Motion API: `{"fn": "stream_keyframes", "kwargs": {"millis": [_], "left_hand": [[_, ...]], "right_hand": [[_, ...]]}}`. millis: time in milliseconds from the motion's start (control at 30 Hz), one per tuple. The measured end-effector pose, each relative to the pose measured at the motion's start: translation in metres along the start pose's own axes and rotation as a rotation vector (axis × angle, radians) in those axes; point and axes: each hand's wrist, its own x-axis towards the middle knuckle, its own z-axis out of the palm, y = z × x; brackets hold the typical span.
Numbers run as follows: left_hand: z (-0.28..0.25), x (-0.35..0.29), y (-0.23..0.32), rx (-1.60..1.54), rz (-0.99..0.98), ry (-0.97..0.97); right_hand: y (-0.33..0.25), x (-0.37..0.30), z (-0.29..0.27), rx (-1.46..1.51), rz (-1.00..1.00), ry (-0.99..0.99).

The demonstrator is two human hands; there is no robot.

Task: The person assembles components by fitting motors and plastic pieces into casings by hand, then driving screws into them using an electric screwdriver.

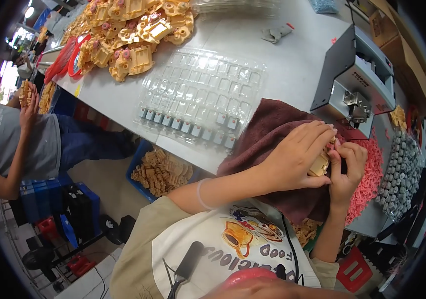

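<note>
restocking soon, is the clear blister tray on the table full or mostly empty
Mostly empty: the clear blister tray has small grey parts only along its near rows.

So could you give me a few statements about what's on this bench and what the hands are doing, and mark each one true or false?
1. Both hands, the left hand and the right hand, hold one small tan plastic part. True.
2. The hands work over a bright blue cloth. False: the towel under them is dark maroon.
3. The clear blister tray has small grey pieces only along its near edge. True.
4. The pile of yellow plastic parts lies right beside the grey machine. False: it lies at the far left of the table, well apart from it.
5. Pink pieces lie to the right of the hands. True.
</note>
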Motion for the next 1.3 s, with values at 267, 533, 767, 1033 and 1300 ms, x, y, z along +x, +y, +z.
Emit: {"fn": "stream_keyframes", "kwargs": {"millis": [267,533,767,1033,1300], "left_hand": [[-0.015,0.008,0.001,0.011,0.007,-0.184],[-0.007,0.008,-0.004,0.002,0.010,-0.106],[-0.015,0.016,0.001,0.172,0.005,-0.235],[-0.021,0.022,0.017,0.221,-0.045,-0.343],[-0.013,0.037,0.016,0.083,-0.200,-0.269]], "right_hand": [[0.002,-0.003,-0.014,0.100,0.097,-0.045],[0.145,-0.121,-0.195,-0.808,0.522,0.701],[0.226,-0.174,-0.211,-0.417,0.819,0.521],[0.253,-0.230,-0.270,-0.528,0.826,0.573],[0.240,-0.226,-0.257,-0.606,0.864,0.421]]}}
